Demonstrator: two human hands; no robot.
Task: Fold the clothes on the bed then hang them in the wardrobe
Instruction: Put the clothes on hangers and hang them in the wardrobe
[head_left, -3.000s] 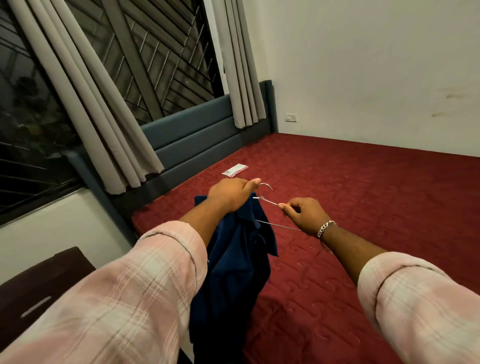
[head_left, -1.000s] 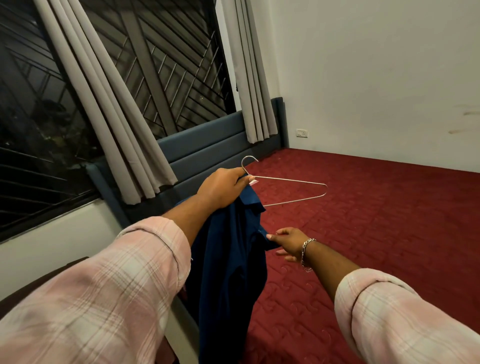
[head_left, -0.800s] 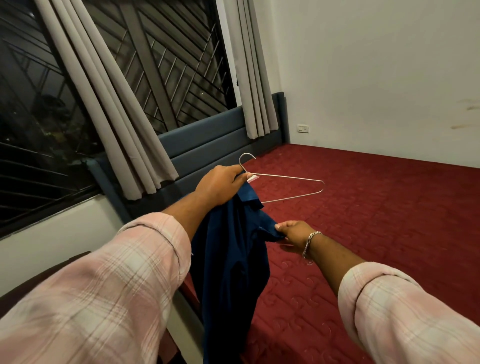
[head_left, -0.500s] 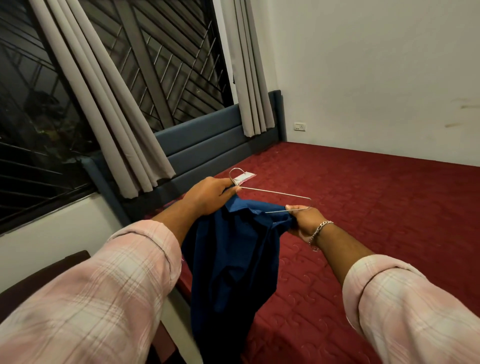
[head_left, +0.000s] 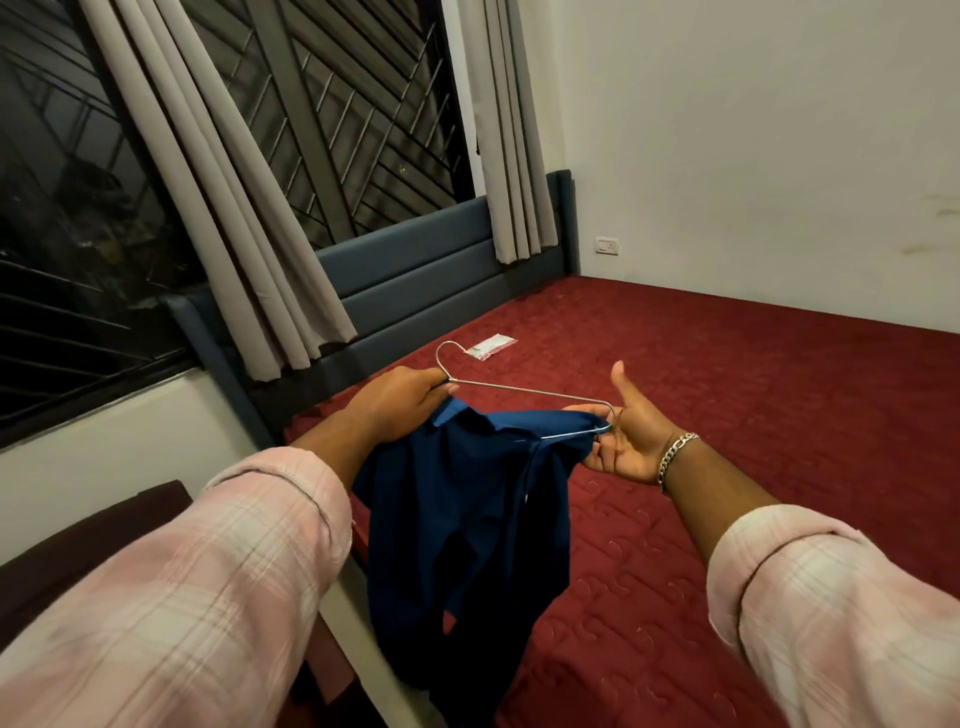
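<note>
Blue shirt (head_left: 483, 499) at frame centre — draped over wire hanger (head_left: 524, 389), left hand (head_left: 400, 405) gripping hanger neck and collar, right hand (head_left: 631, 441) palm-up, thumb raised, fingers pinching the shirt's shoulder — above red bed (head_left: 753, 415).

Hanger (head_left: 524, 391) end perhaps inside shirt (head_left: 467, 519)

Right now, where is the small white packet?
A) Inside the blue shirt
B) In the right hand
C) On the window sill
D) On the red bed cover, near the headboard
D: the small white packet lies flat on the red bed cover, close to the blue headboard, beyond both hands.
</note>
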